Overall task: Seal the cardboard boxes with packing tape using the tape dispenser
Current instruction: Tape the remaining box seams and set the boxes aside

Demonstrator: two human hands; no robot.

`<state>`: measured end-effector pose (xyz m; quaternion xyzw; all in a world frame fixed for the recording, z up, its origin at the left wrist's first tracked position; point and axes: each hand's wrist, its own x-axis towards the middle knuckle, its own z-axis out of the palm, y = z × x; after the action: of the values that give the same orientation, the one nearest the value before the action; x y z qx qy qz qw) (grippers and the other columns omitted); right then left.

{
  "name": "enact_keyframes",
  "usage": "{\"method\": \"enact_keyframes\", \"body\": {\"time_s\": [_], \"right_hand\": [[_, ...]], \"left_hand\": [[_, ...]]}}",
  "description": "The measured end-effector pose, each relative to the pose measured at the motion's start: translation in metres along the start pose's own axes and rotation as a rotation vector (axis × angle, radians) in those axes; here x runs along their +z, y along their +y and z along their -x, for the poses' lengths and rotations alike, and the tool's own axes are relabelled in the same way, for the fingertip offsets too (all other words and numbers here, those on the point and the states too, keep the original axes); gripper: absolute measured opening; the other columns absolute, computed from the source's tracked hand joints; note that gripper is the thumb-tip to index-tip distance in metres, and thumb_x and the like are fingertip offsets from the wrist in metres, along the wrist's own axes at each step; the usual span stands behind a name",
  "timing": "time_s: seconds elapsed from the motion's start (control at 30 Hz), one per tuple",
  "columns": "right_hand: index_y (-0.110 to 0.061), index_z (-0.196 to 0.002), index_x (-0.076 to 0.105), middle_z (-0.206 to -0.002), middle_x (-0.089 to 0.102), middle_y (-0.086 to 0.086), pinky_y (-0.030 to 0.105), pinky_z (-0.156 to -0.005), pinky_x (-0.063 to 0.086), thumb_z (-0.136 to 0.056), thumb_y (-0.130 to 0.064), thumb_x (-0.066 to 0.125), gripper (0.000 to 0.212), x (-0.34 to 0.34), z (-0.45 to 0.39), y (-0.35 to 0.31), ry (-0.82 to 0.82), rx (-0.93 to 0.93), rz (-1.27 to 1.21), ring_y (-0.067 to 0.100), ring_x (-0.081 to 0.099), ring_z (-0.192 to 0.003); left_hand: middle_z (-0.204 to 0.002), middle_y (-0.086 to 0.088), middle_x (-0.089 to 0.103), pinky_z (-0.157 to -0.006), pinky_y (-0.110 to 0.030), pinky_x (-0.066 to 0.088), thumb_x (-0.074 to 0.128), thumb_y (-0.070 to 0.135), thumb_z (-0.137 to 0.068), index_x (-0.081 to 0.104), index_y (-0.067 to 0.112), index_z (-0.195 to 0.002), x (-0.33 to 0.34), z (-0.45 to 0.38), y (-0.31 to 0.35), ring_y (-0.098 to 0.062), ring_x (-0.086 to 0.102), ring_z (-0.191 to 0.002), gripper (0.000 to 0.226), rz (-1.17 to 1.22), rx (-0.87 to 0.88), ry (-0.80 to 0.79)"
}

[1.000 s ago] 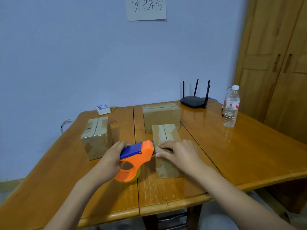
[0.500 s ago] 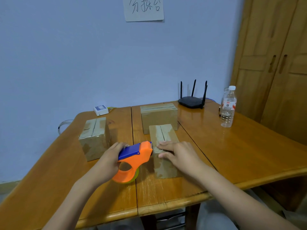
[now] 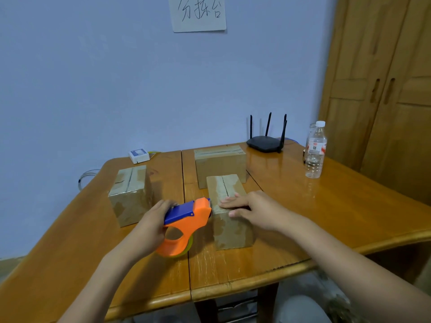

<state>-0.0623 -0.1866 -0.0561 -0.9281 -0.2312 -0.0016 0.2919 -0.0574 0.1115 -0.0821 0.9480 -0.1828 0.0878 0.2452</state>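
Three cardboard boxes stand on the wooden table (image 3: 338,217). The near box (image 3: 231,227) is in the middle, narrow, with a seam along its top. My right hand (image 3: 251,209) lies flat on its top near the front edge, fingers straight and pointing left. My left hand (image 3: 151,224) grips the orange and blue tape dispenser (image 3: 184,222), whose nose touches the near box's left top edge. A second box (image 3: 130,194) sits to the left with tape on its top. The third box (image 3: 220,164) stands behind the near one.
A black router (image 3: 265,142) with antennas sits at the back of the table. A clear water bottle (image 3: 315,152) stands at the right, a small white device (image 3: 138,156) at the back left. Wooden cabinet doors (image 3: 384,89) rise on the right.
The dispenser and both hands have stayed at the near box; my right hand's fingers have spread slightly flatter on the box top. The camera view shifted a little.
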Motion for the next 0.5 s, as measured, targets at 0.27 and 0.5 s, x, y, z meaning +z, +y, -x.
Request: {"method": "enact_keyframes", "body": {"time_s": [0.27,0.5], "right_hand": [[-0.035,-0.129,0.067,-0.141,0.056,-0.019,0.022,-0.121,0.022,-0.102,-0.02,0.059,0.032,-0.024,-0.005,0.006,-0.112,-0.017,0.017,-0.011,0.038,-0.134],[-0.042,-0.127,0.066,-0.139,0.054,-0.026,0.018,-0.12,0.016,-0.097,-0.029,0.066,0.033,-0.022,-0.005,0.024,-0.163,-0.054,-0.158,-0.017,0.037,-0.132]], "left_hand": [[-0.113,0.015,0.055,-0.076,-0.011,0.041,0.069,0.008,-0.089,0.05,0.034,-0.121,0.0,0.0,-0.002,-0.004,0.057,-0.098,0.045,0.011,0.001,0.001],[-0.114,0.015,0.055,-0.075,-0.01,0.041,0.073,0.012,-0.087,0.049,0.031,-0.124,0.001,-0.001,-0.001,-0.005,0.057,-0.099,0.048,0.044,0.007,-0.005]]}}
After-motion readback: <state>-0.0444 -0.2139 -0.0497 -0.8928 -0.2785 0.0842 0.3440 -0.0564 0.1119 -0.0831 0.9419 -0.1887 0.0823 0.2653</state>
